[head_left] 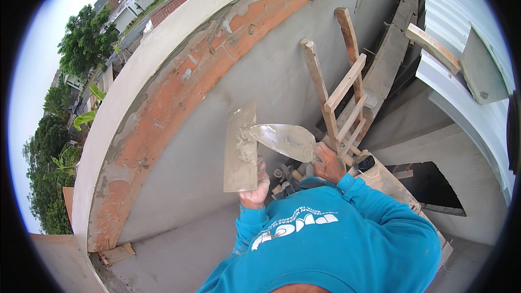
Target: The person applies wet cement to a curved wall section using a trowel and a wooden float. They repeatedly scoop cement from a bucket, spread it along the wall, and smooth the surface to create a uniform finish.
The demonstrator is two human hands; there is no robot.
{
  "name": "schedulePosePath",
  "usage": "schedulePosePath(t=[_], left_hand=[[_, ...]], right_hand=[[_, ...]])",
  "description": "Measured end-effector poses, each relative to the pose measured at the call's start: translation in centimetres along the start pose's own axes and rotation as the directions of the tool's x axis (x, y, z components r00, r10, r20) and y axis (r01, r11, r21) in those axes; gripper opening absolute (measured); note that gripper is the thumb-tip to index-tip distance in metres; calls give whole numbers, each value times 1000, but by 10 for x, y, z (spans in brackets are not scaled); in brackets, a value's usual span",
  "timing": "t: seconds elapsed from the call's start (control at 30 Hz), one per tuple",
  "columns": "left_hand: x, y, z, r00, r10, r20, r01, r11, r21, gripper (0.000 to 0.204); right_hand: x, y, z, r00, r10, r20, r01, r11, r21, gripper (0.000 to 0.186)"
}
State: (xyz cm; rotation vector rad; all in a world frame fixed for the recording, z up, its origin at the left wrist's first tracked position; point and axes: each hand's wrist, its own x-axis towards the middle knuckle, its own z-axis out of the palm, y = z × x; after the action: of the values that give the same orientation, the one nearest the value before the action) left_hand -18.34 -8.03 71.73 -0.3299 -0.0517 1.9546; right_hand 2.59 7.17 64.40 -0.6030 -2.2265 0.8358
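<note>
My left hand (258,185) is closed behind a rectangular plastering float (239,171), held with its long side upright in front of the wall. Wet grey mortar (248,146) smears the float's right half. In my right hand (328,164) is a pointed trowel (287,140), its blade turned left and streaked with mortar. The trowel's tip overlaps the float at the mortar; whether they touch I cannot tell. My fingers hide most of the trowel's handle, and the float's grip is out of sight.
A curved wall (179,184) has smooth grey plaster below an exposed orange brick band (163,111). A wooden ladder (347,89) leans right of my hands, near a long plank (391,65). Metal roofing (453,8) and a dark opening (434,184) lie further right.
</note>
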Motion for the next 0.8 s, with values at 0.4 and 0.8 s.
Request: schedulePosePath(t=[0.4,0.8], left_hand=[[-18,0,-2,996,65,-57,-57,990,129,35],[-23,8,-27,989,150,-12,-148,983,111,37]], right_hand=[[239,42,-43,832,554,-23,-115,215,970,49],[248,36,-28,924,363,123,-154,60,986,57]])
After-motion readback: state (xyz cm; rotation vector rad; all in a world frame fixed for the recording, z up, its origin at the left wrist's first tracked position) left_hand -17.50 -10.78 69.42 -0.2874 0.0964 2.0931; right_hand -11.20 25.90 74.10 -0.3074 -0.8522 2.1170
